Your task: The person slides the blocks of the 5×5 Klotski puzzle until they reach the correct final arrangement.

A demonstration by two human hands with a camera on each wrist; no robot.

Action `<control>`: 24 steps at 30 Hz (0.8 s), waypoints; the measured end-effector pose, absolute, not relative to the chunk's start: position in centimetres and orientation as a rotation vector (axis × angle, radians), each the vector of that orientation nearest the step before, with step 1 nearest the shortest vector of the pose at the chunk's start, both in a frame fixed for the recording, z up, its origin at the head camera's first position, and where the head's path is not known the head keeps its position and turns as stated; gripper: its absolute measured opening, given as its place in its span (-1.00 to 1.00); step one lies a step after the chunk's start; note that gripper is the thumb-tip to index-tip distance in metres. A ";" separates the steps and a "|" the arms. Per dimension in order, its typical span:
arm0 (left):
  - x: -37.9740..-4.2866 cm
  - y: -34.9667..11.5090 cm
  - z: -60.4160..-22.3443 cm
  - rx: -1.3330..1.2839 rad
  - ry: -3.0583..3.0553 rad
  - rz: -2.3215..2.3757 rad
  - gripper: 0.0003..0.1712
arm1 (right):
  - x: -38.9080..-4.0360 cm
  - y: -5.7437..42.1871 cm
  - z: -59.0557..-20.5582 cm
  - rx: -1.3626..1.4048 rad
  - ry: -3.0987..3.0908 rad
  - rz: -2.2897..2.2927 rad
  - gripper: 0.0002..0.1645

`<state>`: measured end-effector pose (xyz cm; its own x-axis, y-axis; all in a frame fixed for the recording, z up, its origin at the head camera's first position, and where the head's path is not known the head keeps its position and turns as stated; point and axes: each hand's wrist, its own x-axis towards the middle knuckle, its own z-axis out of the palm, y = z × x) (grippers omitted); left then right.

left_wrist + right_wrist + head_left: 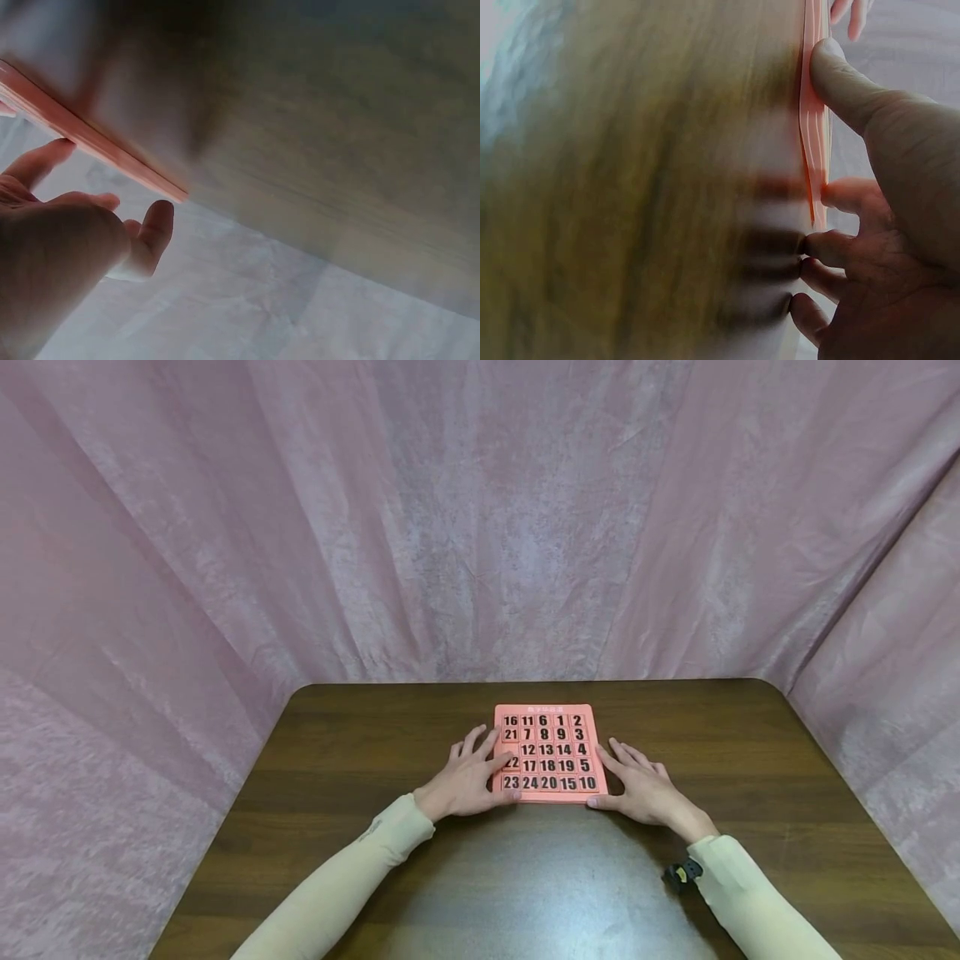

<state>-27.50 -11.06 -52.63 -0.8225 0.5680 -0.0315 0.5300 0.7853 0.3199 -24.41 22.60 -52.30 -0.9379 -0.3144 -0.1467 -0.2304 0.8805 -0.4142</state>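
- Between the two hands lay the pink number board (547,757), flat on the table, as I saw it from the head camera.
- The left hand (467,783) was spread, holding nothing: its thumb lay on the board's near corner on that side, and its index fingertip rested on the tile marked 22 (515,763), with a gap just beyond it.
- The right hand (647,795) was spread too, well apart from the left; its thumb touched the near corner beside it and its index finger the side edge.
- I judged the board light and stiff, thin enough to skid if pushed from one side only.
- The tiles looked smooth, so I expected a flat fingertip to slide them easily, and hard pressure to make them bind.
- For a hold, I favoured the outer rim beside each hand, clear of the tiles; the right wrist camera showed a layered edge there, good for a thumb.
- Under both hands the table (337,752) was dark wood-grained, with a glare nearer the person than the hands.
- Beyond the hands and to either side hung a pinkish curtain (517,527) in loose folds.
- By the right cuff I noticed a black strap-like device (682,875), too small to make out.
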 end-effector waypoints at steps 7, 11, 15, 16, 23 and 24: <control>-27.7 -11.2 -52.5 0.881 2.844 0.407 -0.05 | -24.4 22.6 -52.3 -0.413 2.839 -0.586 0.26; -29.4 -10.9 -52.3 0.864 2.892 0.353 0.01 | -24.4 22.6 -52.3 -0.403 2.834 -0.585 0.26; -31.0 -10.8 -52.4 0.836 2.915 0.299 0.02 | -24.4 22.6 -52.5 -0.407 2.821 -0.599 0.27; -31.2 -10.8 -52.5 0.829 2.909 0.285 0.01 | -24.4 22.6 -52.5 -0.403 2.816 -0.610 0.27; -31.8 -10.5 -52.9 0.789 2.889 0.258 0.02 | -24.5 22.6 -52.4 -0.396 2.818 -0.597 0.25; -31.7 -10.5 -52.9 0.785 2.886 0.265 0.03 | -24.5 22.6 -52.3 -0.395 2.819 -0.596 0.25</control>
<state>-31.74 -10.48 -52.85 -0.8544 0.5122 -0.0875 0.4876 0.8485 0.2054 -24.50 22.59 -52.26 -0.9367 -0.3068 -0.1689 -0.2122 0.8809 -0.4231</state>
